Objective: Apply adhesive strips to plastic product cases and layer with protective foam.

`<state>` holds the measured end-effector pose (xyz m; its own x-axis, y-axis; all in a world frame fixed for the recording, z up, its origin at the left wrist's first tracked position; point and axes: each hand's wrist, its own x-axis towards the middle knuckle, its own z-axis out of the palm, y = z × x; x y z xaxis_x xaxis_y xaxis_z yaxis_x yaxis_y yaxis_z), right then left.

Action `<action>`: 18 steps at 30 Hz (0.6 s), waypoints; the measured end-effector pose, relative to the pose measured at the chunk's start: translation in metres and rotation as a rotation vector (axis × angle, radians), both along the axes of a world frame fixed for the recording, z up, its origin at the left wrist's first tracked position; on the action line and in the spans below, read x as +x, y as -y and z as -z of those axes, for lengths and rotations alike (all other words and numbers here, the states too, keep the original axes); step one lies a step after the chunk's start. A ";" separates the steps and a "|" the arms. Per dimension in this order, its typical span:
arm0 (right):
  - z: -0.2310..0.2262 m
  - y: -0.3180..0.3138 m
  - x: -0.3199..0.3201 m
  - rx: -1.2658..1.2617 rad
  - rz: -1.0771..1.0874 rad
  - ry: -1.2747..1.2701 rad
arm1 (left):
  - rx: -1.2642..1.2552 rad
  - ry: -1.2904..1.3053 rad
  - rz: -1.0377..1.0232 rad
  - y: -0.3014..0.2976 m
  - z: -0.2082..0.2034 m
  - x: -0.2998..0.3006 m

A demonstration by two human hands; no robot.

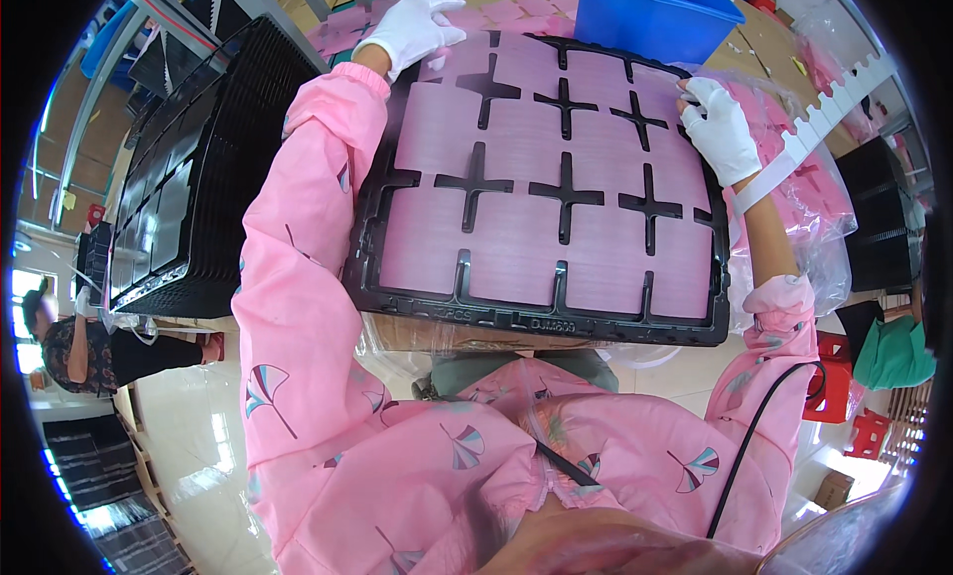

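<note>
In front of me lies a black plastic tray (541, 322) with cross-shaped dividers. Thin pink foam sheet (516, 193) covers it, and the black crosses show through its cut-outs. My left hand (412, 31), in a white glove, is over the tray's far left corner with its fingers stretched out to the right. My right hand (720, 128), also gloved with bare fingertips, is at the far right edge. Its fingers are bent and apart, their tips near the sheet's edge. I see nothing held in either hand.
A tall stack of black trays (189, 188) stands at the left. A blue bin (650, 19) is behind the tray. Clear plastic with pink sheets (794, 178) lies at the right, where a white toothed strip (834, 109) crosses my right wrist. Another person (89, 352) is far left.
</note>
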<state>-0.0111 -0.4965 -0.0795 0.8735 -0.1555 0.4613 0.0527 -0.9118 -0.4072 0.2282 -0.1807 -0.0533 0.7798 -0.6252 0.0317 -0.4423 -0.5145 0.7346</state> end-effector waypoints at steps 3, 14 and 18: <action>0.002 -0.001 -0.004 -0.054 -0.003 0.002 | 0.194 0.271 0.060 0.002 -0.007 -0.002; 0.006 -0.001 -0.002 -0.063 -0.042 -0.002 | 0.299 0.327 0.017 -0.003 -0.004 0.002; 0.007 -0.001 0.002 -0.154 -0.044 0.034 | 0.363 0.415 -0.033 0.005 0.003 0.001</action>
<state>-0.0092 -0.4951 -0.0862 0.8616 -0.0424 0.5058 0.1054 -0.9598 -0.2600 0.2296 -0.1853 -0.0564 0.7669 -0.6289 0.1275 -0.6366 -0.7206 0.2747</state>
